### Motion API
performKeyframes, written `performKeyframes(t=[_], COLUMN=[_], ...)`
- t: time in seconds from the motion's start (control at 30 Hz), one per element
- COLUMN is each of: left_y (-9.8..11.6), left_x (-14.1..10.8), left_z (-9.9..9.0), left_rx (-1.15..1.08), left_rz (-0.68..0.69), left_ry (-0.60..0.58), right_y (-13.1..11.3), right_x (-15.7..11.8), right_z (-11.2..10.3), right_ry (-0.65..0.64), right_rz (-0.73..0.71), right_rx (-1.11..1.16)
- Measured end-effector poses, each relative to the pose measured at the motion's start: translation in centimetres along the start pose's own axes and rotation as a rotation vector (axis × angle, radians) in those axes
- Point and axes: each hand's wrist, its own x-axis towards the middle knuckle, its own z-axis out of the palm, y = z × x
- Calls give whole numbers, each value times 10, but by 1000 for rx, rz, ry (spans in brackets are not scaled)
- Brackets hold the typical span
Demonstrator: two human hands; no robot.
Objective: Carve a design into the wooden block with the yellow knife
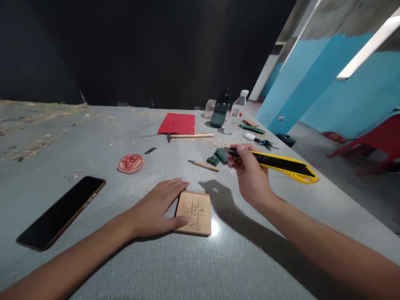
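Note:
My left hand [158, 205] lies with its fingers stretched out at the left side of a small square wooden block [200, 214]. Its thumb rests on the block's face, while the fingertips reach past the far left corner. Dark carved or drawn lines mark the top of the block. Raised to the right, my right hand [250, 175] grips a yellow and black utility knife [286, 164] near its front end, handle pointing right. A carving tool with a wooden handle [204, 166] lies beyond the block, beside some dark green pieces [218, 156].
To the left are a phone [62, 210], a round wooden piece with red carving [131, 163] and a loose blade [150, 151]. Farther back lie a hammer [192, 136], red sheet [177, 123], bottles [236, 112], green cutter [251, 129] and keys [265, 143]. Wood shavings are scattered about.

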Motion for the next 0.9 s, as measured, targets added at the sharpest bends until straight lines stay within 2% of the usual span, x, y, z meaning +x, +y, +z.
performKeyframes(t=[0.1, 0.17, 0.27, 0.37, 0.53, 0.63, 0.9], left_y=[19, 30, 38, 36, 34, 33, 33], left_x=[4, 5, 5, 0, -7, -6, -10], left_z=[4, 5, 11, 18, 17, 11, 1], left_rx=[27, 37, 16, 11, 12, -32, 22], left_rz=[-131, -168, -122, -39, -23, 61, 120], left_ry=[4, 0, 2, 15, 70, 43, -39], right_y=[11, 13, 12, 13, 17, 19, 25], right_x=[-16, -26, -38, -43, -39, -37, -51], right_z=[0, -3, -10, -13, -12, -14, -25], right_ry=[-160, -261, -387, -473, -575, -590, -678], right_rz=[37, 54, 48, 27, -19, -35, -96], right_rx=[-190, -317, -464, -539, -569, -567, -385])
